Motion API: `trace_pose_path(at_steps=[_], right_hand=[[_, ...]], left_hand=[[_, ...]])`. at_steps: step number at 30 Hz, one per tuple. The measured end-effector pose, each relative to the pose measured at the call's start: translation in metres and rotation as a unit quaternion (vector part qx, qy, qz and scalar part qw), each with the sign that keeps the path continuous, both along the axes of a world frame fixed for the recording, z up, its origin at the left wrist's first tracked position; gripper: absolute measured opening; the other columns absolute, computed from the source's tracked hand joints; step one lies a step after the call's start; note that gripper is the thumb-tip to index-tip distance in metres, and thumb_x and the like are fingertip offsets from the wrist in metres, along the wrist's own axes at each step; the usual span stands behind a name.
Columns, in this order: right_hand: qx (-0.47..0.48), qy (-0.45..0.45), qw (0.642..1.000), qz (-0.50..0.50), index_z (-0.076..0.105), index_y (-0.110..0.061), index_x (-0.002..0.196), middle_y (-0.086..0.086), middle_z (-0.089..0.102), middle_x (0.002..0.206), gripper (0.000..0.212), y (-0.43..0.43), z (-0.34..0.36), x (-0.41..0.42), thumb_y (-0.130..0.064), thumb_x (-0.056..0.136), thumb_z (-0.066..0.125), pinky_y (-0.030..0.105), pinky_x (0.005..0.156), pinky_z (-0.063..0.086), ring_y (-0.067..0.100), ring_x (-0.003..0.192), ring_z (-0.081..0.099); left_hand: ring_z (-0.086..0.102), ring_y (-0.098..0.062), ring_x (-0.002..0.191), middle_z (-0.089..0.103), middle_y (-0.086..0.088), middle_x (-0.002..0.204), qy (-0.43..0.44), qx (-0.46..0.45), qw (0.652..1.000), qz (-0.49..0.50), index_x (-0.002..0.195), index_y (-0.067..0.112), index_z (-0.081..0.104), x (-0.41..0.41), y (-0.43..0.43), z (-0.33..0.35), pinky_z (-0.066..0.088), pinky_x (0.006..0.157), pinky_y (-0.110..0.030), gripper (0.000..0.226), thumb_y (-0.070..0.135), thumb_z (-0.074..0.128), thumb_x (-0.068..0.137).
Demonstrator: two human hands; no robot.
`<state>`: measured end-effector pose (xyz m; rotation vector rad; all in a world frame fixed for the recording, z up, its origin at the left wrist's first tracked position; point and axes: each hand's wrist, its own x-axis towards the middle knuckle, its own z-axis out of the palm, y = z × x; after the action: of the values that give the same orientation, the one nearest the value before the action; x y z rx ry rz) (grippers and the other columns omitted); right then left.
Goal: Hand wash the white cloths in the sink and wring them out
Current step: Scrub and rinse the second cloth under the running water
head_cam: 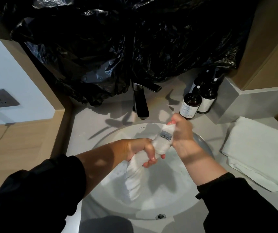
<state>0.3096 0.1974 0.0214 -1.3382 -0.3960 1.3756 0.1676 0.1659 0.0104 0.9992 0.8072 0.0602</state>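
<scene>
Over the sink basin (pixel 160 205), the left hand (pixel 140 151) grips the twisted white cloth (pixel 161 142), fingers curled tight round it; its tail hangs into the basin. The right hand (pixel 183 137) clenches the labelled upper end. A folded white cloth (pixel 256 153) lies right of the basin; the faucet (pixel 140 103) and brown bottles (pixel 191 105) stand behind it.

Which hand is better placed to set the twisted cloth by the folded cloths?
Probably the right hand: it grips the twisted cloth nearest the folded cloths; the left hand grips it farther away.
</scene>
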Motion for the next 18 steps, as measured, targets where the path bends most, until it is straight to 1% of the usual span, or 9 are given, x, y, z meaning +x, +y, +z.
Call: trace_pose_path(at_steps=[2, 3, 4, 6, 9, 13, 16, 18], right_hand=[[0.019, 0.013, 1.0, -0.008, 0.037, -0.014, 0.042, -0.003, 0.037, 0.036, 0.045, 0.004, -0.002, -0.001, -0.005, 0.084, 0.047, 0.023, 0.047, 0.03, 0.014, 0.034, 0.038], [0.016, 0.017, 1.0, -0.013, 0.037, -0.016, 0.038, -0.002, 0.037, 0.034, 0.052, 0.005, -0.002, -0.002, -0.01, 0.088, 0.048, 0.024, 0.048, 0.032, 0.014, 0.033, 0.038], [0.01, 0.018, 1.0, -0.016, 0.037, -0.016, 0.037, -0.002, 0.036, 0.033, 0.055, 0.006, -0.002, -0.002, -0.016, 0.091, 0.048, 0.024, 0.049, 0.033, 0.014, 0.032, 0.038], [-0.007, 0.014, 1.0, -0.016, 0.034, -0.013, 0.043, 0.0, 0.036, 0.033, 0.054, 0.006, -0.004, -0.004, -0.022, 0.095, 0.046, 0.024, 0.048, 0.033, 0.014, 0.03, 0.038], [-0.026, 0.016, 0.999, -0.012, 0.033, -0.013, 0.047, -0.001, 0.037, 0.033, 0.048, 0.004, -0.004, -0.005, -0.021, 0.093, 0.045, 0.024, 0.048, 0.032, 0.014, 0.029, 0.038], [-0.027, 0.057, 0.998, -0.027, 0.032, -0.013, 0.048, -0.001, 0.036, 0.033, 0.043, 0.001, 0.001, -0.007, -0.015, 0.09, 0.044, 0.023, 0.049, 0.032, 0.013, 0.03, 0.038], [-0.023, 0.075, 0.997, -0.026, 0.035, -0.015, 0.039, -0.001, 0.038, 0.035, 0.048, 0.004, 0.006, -0.006, -0.014, 0.086, 0.045, 0.023, 0.05, 0.033, 0.014, 0.034, 0.039], [0.003, 0.081, 0.997, -0.014, 0.038, -0.018, 0.031, -0.001, 0.039, 0.036, 0.056, 0.007, 0.006, -0.003, -0.014, 0.087, 0.044, 0.024, 0.051, 0.034, 0.013, 0.033, 0.04]], left_hand=[[0.045, -0.018, 0.041, 0.048, -0.011, 0.059, 0.006, 0.01, 1.0, 0.003, 0.085, 0.005, 0.06, -0.001, 0.001, -0.002, 0.041, 0.044, -0.017, 0.04, 0.013, 0.062, 0.046], [0.045, -0.019, 0.041, 0.048, -0.012, 0.06, 0.013, 0.014, 1.0, 0.001, 0.085, 0.005, 0.061, -0.001, 0.002, -0.003, 0.041, 0.045, -0.017, 0.041, 0.014, 0.063, 0.045], [0.045, -0.019, 0.04, 0.047, -0.012, 0.061, 0.017, 0.018, 1.0, -0.004, 0.085, 0.005, 0.061, -0.002, 0.002, -0.003, 0.041, 0.045, -0.017, 0.041, 0.014, 0.063, 0.046], [0.045, -0.019, 0.04, 0.048, -0.012, 0.058, 0.019, 0.019, 1.0, -0.015, 0.086, 0.005, 0.06, -0.004, 0.002, -0.003, 0.041, 0.046, -0.017, 0.041, 0.015, 0.063, 0.046], [0.045, -0.016, 0.039, 0.05, -0.008, 0.052, 0.005, -0.009, 1.0, -0.021, 0.086, 0.003, 0.055, -0.007, -0.001, -0.002, 0.04, 0.044, -0.016, 0.043, 0.013, 0.062, 0.045], [0.046, -0.013, 0.037, 0.05, -0.005, 0.05, -0.027, -0.041, 0.998, -0.034, 0.085, 0.004, 0.049, -0.007, -0.001, 0.003, 0.038, 0.042, -0.016, 0.041, 0.009, 0.06, 0.045], [0.046, -0.013, 0.039, 0.05, -0.005, 0.051, -0.041, -0.043, 0.998, -0.024, 0.085, 0.004, 0.049, -0.008, 0.001, 0.008, 0.039, 0.042, -0.016, 0.039, 0.008, 0.059, 0.047], [0.047, -0.014, 0.041, 0.051, -0.007, 0.054, -0.017, -0.013, 1.0, -0.018, 0.083, 0.003, 0.051, -0.005, 0.0, 0.014, 0.04, 0.043, -0.017, 0.035, 0.006, 0.06, 0.05]])
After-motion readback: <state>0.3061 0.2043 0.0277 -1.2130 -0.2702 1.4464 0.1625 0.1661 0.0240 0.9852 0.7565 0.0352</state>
